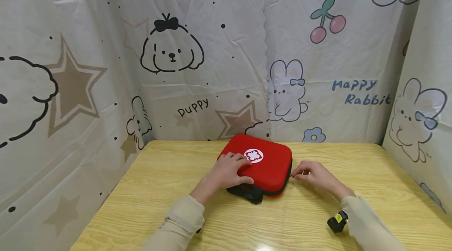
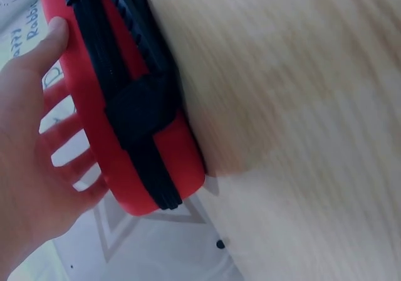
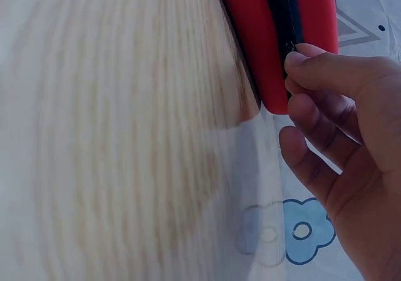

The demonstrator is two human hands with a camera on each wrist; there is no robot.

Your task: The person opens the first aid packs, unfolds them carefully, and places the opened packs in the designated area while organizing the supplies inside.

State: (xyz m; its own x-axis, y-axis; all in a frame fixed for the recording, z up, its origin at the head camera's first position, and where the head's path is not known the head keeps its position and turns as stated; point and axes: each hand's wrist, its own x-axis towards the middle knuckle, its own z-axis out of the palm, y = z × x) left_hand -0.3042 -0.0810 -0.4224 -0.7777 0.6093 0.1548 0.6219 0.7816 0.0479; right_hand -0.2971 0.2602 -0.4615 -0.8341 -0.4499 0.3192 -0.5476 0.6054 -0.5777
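A red zippered first-aid case [image 1: 270, 172] with a white round emblem lies on the table. Its black carry handle [image 1: 247, 193] sticks out at the front, also seen in the left wrist view as a black strap [image 2: 141, 108]. My left hand [image 1: 231, 170] rests on the left part of the lid, fingers spread and relaxed. At the right side, my right hand [image 1: 314, 174] pinches the small zipper pull [image 3: 290, 46] between thumb and index finger. The black zipper band [image 3: 282, 11] runs along that side, and the lid sits down on the base.
The wooden table [image 1: 169, 164] reaches back to a printed curtain [image 1: 212, 98] with cartoon animals, which also hangs at both sides. A black wrist camera [image 1: 338, 221] is worn at the right sleeve.
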